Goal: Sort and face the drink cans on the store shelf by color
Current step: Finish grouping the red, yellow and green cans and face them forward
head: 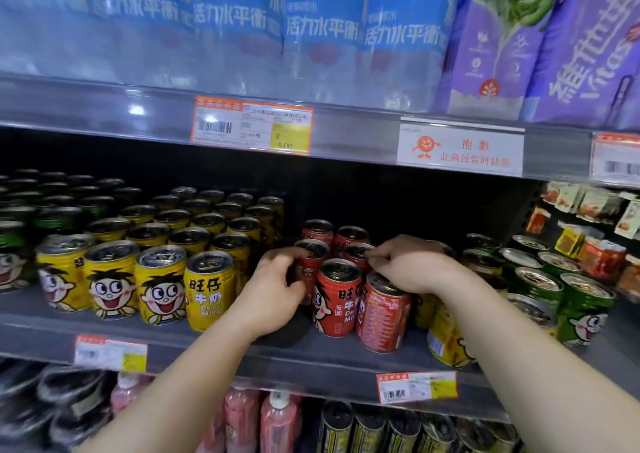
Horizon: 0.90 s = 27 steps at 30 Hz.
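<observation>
On the middle shelf (104,334) stand rows of yellow cans (204,291) at the left, a small cluster of red cans (334,296) in the centre, and green cans (585,308) at the right. My left hand (277,288) curls round a red can (309,262) in the second row. My right hand (412,263) reaches over the cluster, its fingers pinching the top of another red can (358,253). A red can (382,314) in front shows its text side. A yellow can (446,338) stands under my right forearm.
Blue cartons (322,26) and purple cartons (581,43) fill the shelf above. Price tags (251,125) line the shelf edges. Snack packets (595,224) hang at the far right. Pink bottles (277,421) and dark cans fill the shelf below. Behind the red cans is dark free space.
</observation>
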Tool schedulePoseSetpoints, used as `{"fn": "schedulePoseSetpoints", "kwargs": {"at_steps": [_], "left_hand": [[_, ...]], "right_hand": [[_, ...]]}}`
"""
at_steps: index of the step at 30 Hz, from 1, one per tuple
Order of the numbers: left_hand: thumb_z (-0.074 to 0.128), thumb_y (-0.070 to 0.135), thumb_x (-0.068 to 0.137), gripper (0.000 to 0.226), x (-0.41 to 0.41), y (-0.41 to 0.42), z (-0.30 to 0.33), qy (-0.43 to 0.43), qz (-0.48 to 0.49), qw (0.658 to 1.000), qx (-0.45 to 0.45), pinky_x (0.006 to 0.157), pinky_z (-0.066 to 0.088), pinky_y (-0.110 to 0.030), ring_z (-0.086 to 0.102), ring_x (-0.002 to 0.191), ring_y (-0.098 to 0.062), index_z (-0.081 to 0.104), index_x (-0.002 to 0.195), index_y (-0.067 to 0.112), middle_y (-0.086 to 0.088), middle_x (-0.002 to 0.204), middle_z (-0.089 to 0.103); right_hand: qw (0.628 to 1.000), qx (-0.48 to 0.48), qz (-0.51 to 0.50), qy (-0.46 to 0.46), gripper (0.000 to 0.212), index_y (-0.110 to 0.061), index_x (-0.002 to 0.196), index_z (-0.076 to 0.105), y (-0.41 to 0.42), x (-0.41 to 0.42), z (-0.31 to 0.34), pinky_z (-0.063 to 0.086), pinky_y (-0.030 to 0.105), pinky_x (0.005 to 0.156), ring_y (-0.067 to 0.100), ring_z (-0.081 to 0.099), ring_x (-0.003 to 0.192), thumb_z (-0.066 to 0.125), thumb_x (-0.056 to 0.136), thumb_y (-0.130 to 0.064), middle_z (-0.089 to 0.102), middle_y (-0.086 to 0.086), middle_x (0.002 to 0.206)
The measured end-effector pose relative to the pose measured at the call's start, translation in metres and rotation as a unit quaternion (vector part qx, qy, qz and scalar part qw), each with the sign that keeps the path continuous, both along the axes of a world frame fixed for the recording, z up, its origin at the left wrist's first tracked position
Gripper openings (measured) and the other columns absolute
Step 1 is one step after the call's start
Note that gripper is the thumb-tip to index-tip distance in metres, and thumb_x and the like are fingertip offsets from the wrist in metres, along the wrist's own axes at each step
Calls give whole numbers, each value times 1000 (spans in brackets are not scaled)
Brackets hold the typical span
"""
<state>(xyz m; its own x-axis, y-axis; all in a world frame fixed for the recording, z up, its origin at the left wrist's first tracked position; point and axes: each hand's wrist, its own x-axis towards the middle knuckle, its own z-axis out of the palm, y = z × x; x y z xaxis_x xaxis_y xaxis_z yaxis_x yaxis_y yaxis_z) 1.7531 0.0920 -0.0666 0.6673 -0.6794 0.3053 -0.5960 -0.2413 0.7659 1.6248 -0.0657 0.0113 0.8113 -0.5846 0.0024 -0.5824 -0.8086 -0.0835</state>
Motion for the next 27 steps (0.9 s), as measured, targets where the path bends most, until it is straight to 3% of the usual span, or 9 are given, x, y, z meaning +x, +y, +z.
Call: {"fn": "schedulePoseSetpoints", "kwargs": {"at_steps": [5,13,16,18,22,24,27], "left_hand": [[52,16,92,53,0,4,0,-10,-8,999,43,107,35,-26,41,128,-18,35,140,33,-3,144,31],[48,5,91,64,-1,-4,2,-5,-47,998,52,113,26,-28,28,139,-18,29,144,35,-3,152,23],[50,11,92,63,1,1,-1,7,-23,1000,-16,114,29,-33,29,138,-16,27,144,38,0,150,28],[57,28,90,56,-4,8,-1,-30,21,996,-84,108,37,-36,37,131,-13,33,141,37,4,142,36],[70,59,68,84,-38,4,-2,-110,6,994,-16,97,45,-32,42,116,-5,25,137,44,13,128,34],[73,58,65,87,-48,-6,-12,-130,12,991,4,93,46,-29,46,114,-9,22,135,46,12,127,33],[73,50,70,75,-47,-9,-20,-125,8,992,-5,87,46,-25,54,106,-11,28,130,46,11,121,38]], "right_hand": [[998,42,38,-9,36,-25,124,59,2,2,-1,44,36,98,21,54,115,34,100,-36,57,0,132],[994,85,34,-64,37,-31,134,50,-4,-2,-8,44,27,96,18,51,122,37,99,-36,50,-3,141],[987,100,26,-125,39,-34,137,45,5,-19,-13,44,27,98,18,49,124,38,98,-39,48,-3,142],[980,85,31,-178,42,-35,136,45,14,-39,-15,44,30,100,16,50,123,42,95,-45,52,-5,139],[986,34,20,-163,75,-33,145,30,34,-63,-25,40,30,104,17,44,129,62,80,-55,42,-1,143],[986,45,-12,-160,88,-31,147,21,38,-59,-34,40,31,104,20,44,129,68,76,-52,39,2,145],[978,69,-31,-192,89,-28,146,21,39,-53,-48,44,30,99,19,49,122,72,75,-47,47,2,138]]}}
